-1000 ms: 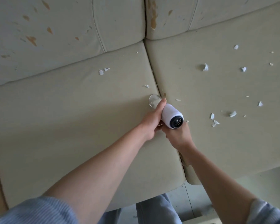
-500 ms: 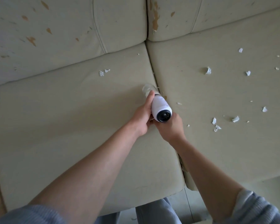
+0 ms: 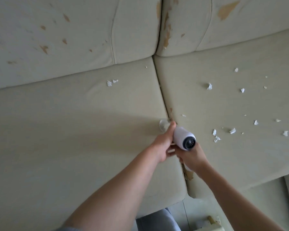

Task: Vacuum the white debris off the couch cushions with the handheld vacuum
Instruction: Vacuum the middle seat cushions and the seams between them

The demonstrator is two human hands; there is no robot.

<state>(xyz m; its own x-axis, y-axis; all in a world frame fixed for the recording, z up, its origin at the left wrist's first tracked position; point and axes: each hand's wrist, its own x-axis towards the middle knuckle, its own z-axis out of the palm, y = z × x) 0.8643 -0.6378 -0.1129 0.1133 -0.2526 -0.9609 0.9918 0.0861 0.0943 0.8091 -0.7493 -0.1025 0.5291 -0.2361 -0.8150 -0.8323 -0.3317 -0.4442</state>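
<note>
Nearest, the right hand (image 3: 191, 155) wraps the rear of the white handheld vacuum (image 3: 183, 137) from below, while the left hand (image 3: 163, 144) grips its side, thumb along the body. Its clear nozzle (image 3: 163, 126) sits on the left seat cushion (image 3: 65, 130) beside the seam. Beyond, white debris (image 3: 215, 135) dots the right seat cushion (image 3: 240, 105), with two scraps (image 3: 111, 82) farther left.

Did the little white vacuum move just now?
Yes. The vacuum slid back toward the front edge of the couch along the seam between the seat cushions, away from the two scraps on the left cushion.
</note>
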